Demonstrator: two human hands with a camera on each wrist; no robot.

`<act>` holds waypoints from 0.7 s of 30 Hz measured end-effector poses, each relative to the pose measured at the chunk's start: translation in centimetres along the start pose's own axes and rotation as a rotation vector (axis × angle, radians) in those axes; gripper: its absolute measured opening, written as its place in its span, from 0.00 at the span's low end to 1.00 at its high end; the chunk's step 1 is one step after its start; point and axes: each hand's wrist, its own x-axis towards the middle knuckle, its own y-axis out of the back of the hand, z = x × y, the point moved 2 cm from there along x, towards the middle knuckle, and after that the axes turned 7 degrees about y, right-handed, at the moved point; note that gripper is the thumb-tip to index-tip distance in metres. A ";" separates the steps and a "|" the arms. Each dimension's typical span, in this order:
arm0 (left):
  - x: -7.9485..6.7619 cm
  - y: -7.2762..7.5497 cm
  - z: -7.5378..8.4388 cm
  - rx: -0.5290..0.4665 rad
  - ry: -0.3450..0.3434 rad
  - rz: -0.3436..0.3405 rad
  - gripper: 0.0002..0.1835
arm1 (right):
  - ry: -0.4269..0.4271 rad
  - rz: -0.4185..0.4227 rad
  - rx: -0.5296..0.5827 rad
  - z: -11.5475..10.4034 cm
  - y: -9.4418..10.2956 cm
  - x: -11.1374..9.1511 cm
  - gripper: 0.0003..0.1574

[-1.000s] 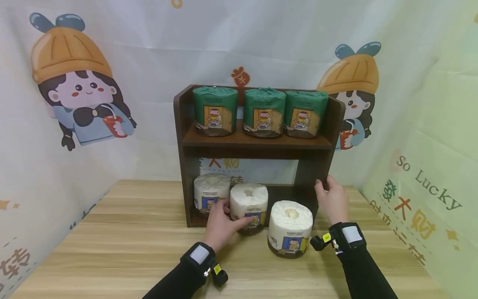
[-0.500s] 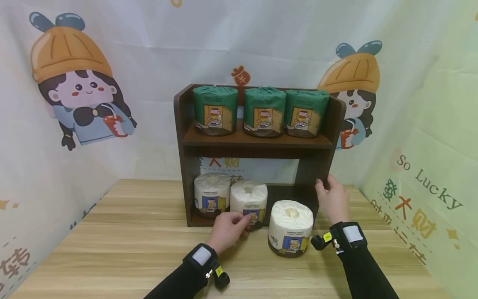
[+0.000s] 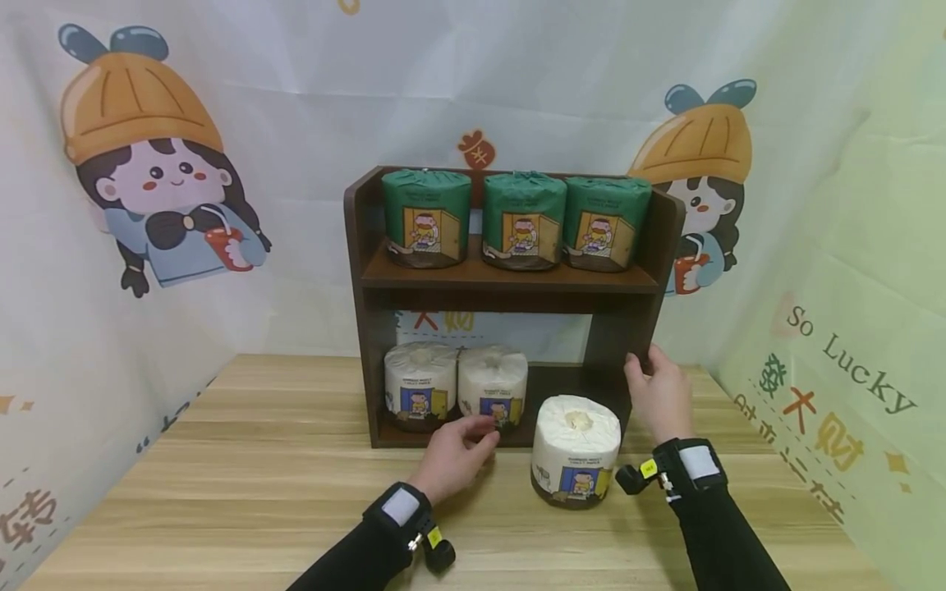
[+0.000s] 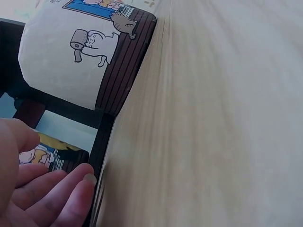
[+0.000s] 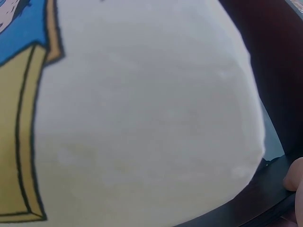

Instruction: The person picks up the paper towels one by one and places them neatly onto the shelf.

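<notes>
A dark brown two-tier shelf stands on the table. My left hand is just in front of its lower tier, fingers loosely bent, its fingertips close to the middle white-wrapped toilet roll; contact is unclear. Left of that roll stands another white toilet roll, also in the lower tier. A third white toilet roll stands upright on the table before the shelf's right half, and fills much of the right wrist view. My right hand grips the shelf's right side panel between thumb and fingers.
Three green-wrapped toilet rolls, the middle one among them, stand on the upper tier. The wooden table reaches back to a printed cloth backdrop. A wrist camera sits at each cuff.
The middle white roll has gone back from the table's front side into the lower tier. My left hand has come off its sides to its front. The right hand stays put.
</notes>
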 end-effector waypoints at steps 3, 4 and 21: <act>0.0 -0.1 -0.1 -0.004 0.007 -0.008 0.21 | 0.000 0.001 -0.003 0.0 -0.1 0.0 0.19; 0.0 -0.1 -0.1 -0.010 0.011 -0.011 0.22 | 0.001 0.001 -0.004 0.0 -0.1 -0.1 0.19; -0.1 -1.8 2.8 -0.117 0.017 -0.117 0.38 | 0.002 0.008 0.000 0.0 -0.1 0.0 0.18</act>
